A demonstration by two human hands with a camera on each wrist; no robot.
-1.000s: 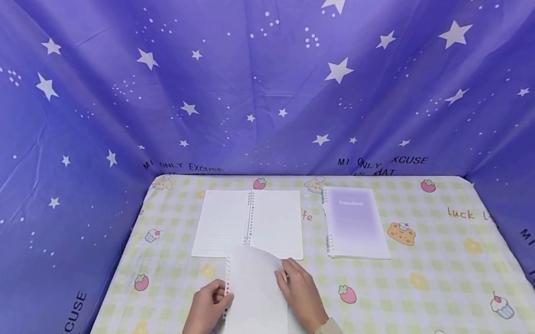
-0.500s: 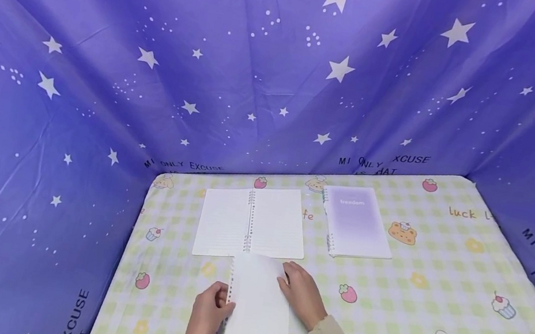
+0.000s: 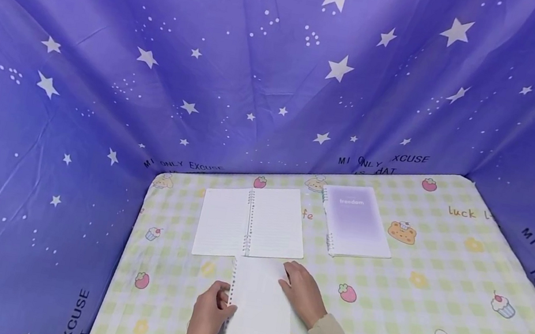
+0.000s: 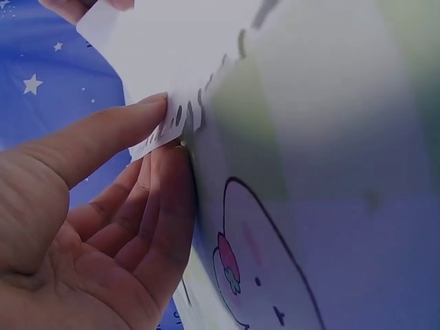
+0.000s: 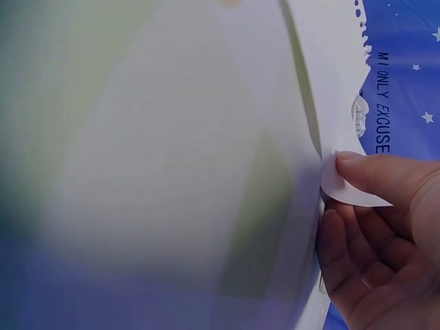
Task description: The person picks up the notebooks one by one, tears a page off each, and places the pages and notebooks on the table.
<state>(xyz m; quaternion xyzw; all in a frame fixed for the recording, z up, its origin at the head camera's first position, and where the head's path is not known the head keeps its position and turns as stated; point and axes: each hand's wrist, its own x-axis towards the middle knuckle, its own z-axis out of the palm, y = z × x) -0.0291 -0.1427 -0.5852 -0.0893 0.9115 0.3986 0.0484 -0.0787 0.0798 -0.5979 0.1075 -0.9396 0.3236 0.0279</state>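
Observation:
A loose white sheet of paper (image 3: 260, 318) with a row of holes along its left edge lies low over the near part of the table. My left hand (image 3: 207, 318) pinches that punched edge; the left wrist view shows the thumb (image 4: 144, 117) on top and the curled fingers underneath. Near the top right corner, my right hand (image 3: 302, 294) pinches the sheet's other side. Its thumb (image 5: 364, 168) presses the paper, which curls slightly there. Just beyond the sheet, an open spiral notebook (image 3: 276, 224) with lined pages lies flat.
A closed spiral notebook (image 3: 358, 222) with a pale purple cover marked "freedom" lies to the right of the open one. The tablecloth (image 3: 411, 318) is green-checked with cartoon prints. A purple star-patterned curtain (image 3: 241, 69) hangs behind and at both sides.
The sheet has come toward me and lies flatter, its top edge now lower against the open notebook. Both hands keep hold of it, the left shifting slightly right.

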